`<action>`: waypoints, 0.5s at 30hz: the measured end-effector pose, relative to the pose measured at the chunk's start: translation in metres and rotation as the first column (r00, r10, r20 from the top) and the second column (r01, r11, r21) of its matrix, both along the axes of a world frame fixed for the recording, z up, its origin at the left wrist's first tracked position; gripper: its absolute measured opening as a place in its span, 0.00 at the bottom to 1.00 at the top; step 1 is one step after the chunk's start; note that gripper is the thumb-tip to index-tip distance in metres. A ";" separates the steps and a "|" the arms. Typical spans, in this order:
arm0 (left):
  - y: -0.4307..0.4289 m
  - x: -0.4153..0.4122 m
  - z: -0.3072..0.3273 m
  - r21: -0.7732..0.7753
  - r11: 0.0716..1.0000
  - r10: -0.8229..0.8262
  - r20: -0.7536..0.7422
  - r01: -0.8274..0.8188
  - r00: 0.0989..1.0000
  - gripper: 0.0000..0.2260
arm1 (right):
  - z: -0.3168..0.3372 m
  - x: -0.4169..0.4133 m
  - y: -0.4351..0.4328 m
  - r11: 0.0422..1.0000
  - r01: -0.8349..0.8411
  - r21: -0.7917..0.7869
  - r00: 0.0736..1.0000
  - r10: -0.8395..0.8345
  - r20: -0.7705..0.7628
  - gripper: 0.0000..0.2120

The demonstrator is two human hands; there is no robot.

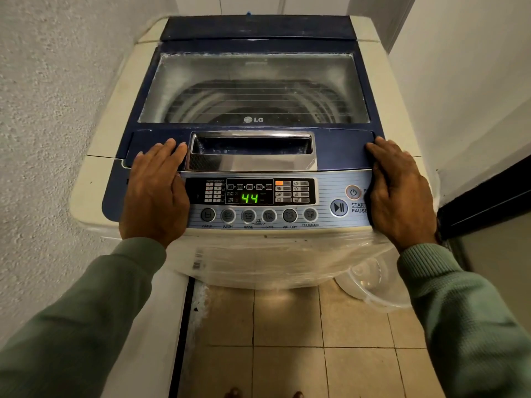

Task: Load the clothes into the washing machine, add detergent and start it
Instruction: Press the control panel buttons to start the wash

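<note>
LG top-load washing machine (115, 156), wedged between a textured wall (43, 139) and a white wall on the right. Blue lid (344, 145) is down. Through its glass window (253, 87) the ribbed steel drum (258, 101) shows; the bottom is dark and the glass is hazy, so can't tell what's in it.

Control panel (327, 179) is lit and the display (249, 198) reads 44 in green. One orange indicator is on, right of the display.

Left hand (156, 191): flat, palm down, fingers straight and together, holding nothing. It lies over the left end of the panel, with its fingertips on the lid's front edge just left of the chrome handle recess (253, 152).

Right hand (402, 193): also flat and holding nothing. It lies over the right end of the panel, fingertips on the lid's front right corner. It partly covers the START/PAUSE label. The start/pause button (338, 207) and the power button (353, 192) sit just beside it, uncovered.

Clear plastic film (273, 259) wraps the machine's front. A clear plastic bowl (370, 285) sits on the tiled floor (287, 326), at the machine's front right corner.
</note>
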State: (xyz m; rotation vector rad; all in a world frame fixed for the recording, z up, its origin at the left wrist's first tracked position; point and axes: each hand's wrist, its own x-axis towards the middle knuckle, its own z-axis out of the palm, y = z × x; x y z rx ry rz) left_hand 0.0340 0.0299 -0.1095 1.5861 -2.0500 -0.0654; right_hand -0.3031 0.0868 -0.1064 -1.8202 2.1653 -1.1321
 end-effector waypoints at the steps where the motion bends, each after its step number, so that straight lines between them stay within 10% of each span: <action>1: 0.000 0.000 0.000 -0.003 1.000 0.000 -0.001 0.000 1.000 0.23 | 0.000 0.000 0.000 1.000 0.000 -0.001 1.000 0.000 0.000 0.19; 15: 0.001 0.000 0.000 -0.004 1.000 0.000 0.009 0.000 1.000 0.22 | 0.001 0.000 0.000 1.000 0.012 0.003 1.000 -0.012 -0.006 0.19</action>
